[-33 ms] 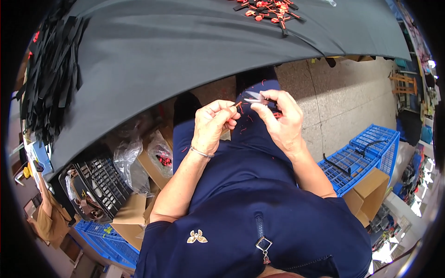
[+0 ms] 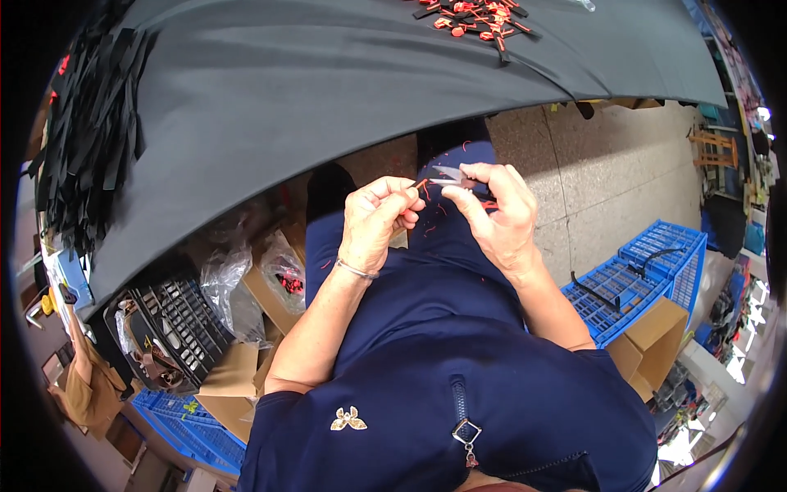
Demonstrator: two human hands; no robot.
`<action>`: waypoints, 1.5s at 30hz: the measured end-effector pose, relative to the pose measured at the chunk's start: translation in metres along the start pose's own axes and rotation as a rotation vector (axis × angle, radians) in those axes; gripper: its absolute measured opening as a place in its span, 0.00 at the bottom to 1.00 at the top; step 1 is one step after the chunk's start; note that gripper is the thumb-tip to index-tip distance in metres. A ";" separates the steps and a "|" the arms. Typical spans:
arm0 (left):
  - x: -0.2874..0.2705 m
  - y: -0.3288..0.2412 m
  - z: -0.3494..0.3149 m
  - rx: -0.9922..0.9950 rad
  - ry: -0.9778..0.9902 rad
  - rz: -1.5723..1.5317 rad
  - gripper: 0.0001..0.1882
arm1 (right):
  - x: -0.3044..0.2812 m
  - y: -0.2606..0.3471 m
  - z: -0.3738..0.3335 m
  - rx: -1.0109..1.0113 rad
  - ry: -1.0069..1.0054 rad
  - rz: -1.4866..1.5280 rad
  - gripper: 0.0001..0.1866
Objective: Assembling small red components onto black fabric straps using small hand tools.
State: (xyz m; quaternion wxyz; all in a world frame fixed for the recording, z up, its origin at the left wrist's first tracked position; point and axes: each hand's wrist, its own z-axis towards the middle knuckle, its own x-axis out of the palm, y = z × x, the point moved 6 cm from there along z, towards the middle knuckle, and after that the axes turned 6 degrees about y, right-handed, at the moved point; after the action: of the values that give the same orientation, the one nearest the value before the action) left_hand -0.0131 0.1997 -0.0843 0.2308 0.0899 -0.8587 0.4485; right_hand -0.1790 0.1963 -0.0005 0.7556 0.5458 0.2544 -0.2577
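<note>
The pale blades of the small snips (image 2: 451, 172) have shifted slightly, their tips now a little nearer the left hand (image 2: 373, 215), which looks unmoved; thumb and fingers there pinch tightly on an orange thread (image 2: 424, 186), its end poking out toward the blades, whatever else lies inside the grip being hidden; the right hand (image 2: 502, 215) grips the snips between thumb and fingers, blades parted in a narrow V.

Both hands are above the lap, close below the curving edge of a table (image 2: 287, 90); a small gap separates them, and to the right a speckled hard floor (image 2: 607, 156) opens between table edge and a blue plastic lattice crate (image 2: 611, 287).

The table's covering is smooth dark grey cloth with soft creases; flat black strips (image 2: 90, 123) hang in a bundle at left; a tangled pile of orange and black pieces (image 2: 484, 20) lies at the far side; thread scraps dot the navy trousers (image 2: 328, 246).
</note>
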 end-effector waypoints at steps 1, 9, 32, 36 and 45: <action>0.000 0.000 0.000 0.002 -0.002 -0.009 0.09 | -0.001 0.004 -0.001 -0.091 -0.042 -0.084 0.16; 0.000 0.000 0.001 0.031 0.015 -0.066 0.09 | 0.009 0.000 -0.008 -0.146 -0.035 -0.255 0.14; 0.008 0.010 0.006 -0.015 0.088 -0.176 0.09 | 0.017 -0.008 -0.007 -0.065 0.001 -0.152 0.11; 0.010 0.008 0.006 0.007 0.083 -0.133 0.09 | 0.033 -0.043 -0.008 0.489 0.014 0.729 0.08; 0.031 -0.031 -0.009 0.738 -0.087 1.037 0.08 | 0.058 -0.046 -0.008 0.620 0.321 0.765 0.16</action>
State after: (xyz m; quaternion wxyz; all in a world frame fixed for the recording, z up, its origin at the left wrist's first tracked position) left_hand -0.0265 0.1912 -0.0425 -0.0976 -0.2455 -0.5883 0.7643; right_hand -0.1677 0.1850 -0.0736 0.5499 0.8308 0.0609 0.0608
